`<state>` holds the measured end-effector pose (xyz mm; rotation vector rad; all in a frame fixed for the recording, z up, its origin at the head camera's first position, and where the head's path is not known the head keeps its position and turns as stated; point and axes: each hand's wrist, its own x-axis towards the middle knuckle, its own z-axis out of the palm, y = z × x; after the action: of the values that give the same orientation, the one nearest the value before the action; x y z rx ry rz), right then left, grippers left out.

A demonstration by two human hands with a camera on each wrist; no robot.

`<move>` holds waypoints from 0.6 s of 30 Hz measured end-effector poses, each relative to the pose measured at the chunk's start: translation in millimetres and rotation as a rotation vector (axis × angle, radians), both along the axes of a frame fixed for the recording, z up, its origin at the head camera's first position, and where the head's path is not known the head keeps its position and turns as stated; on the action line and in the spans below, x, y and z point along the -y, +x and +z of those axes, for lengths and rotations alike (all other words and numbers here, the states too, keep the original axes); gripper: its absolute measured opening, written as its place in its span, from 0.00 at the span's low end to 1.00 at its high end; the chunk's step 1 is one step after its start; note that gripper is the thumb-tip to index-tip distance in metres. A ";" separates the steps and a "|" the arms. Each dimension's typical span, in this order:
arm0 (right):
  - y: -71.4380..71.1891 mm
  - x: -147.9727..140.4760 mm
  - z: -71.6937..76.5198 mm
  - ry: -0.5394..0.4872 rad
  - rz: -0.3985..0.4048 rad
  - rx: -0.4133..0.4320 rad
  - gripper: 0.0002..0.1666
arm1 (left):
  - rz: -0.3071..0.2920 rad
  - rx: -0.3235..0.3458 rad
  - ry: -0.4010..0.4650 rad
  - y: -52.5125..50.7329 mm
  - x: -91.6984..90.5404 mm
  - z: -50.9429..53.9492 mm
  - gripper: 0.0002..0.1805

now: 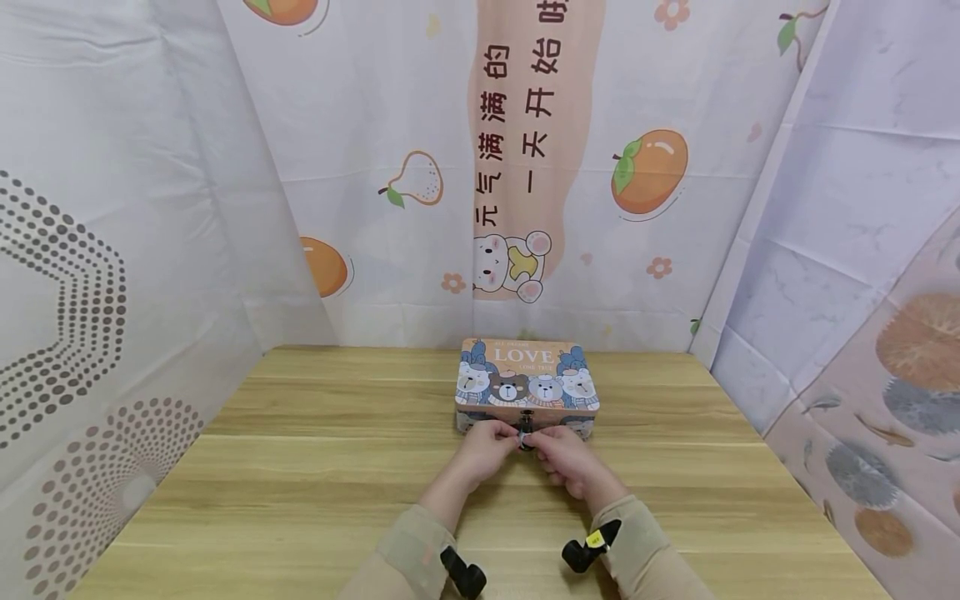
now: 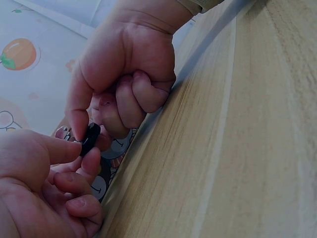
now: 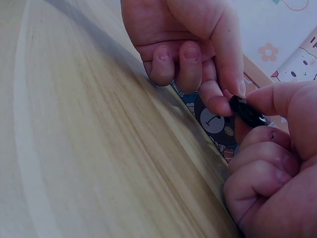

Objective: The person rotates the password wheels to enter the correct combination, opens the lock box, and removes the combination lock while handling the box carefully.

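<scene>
A tin box point(image 1: 527, 379) printed with bears and the word LOVE sits closed on the table, a dark clasp point(image 1: 527, 415) at its front. At that clasp is a small black padlock point(image 3: 250, 114), mostly covered by fingers. My left hand point(image 1: 487, 450) pinches one end of it between thumb and fingertips. From the other side my right hand point(image 1: 566, 457) pinches it too, its remaining fingers curled into the palm. In the left wrist view the padlock point(image 2: 90, 139) lies between both hands, with a bit of silvery metal beside it.
The wood-grain table point(image 1: 337, 467) spreads around the box on both sides and in front. Behind it hangs a printed curtain point(image 1: 360, 275), close to the table's back edge. More patterned cloth hangs at left and right.
</scene>
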<state>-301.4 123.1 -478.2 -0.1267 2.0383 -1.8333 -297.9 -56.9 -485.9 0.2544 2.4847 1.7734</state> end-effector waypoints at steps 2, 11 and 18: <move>0.2 0.3 0.2 0.002 0.000 0.002 0.16 | 0.001 -0.004 0.002 0.1 -0.1 -0.1 0.05; 0.7 1.1 0.4 -0.003 0.000 0.010 0.15 | 0.001 -0.006 0.004 1.9 0.3 1.8 0.05; 0.8 1.6 1.1 0.010 -0.002 0.011 0.15 | 0.001 -0.007 0.001 2.0 0.4 2.5 0.05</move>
<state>-300.6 121.4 -477.1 -0.1117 2.0402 -1.8214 -296.0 -57.3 -483.4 0.2603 2.4887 1.7776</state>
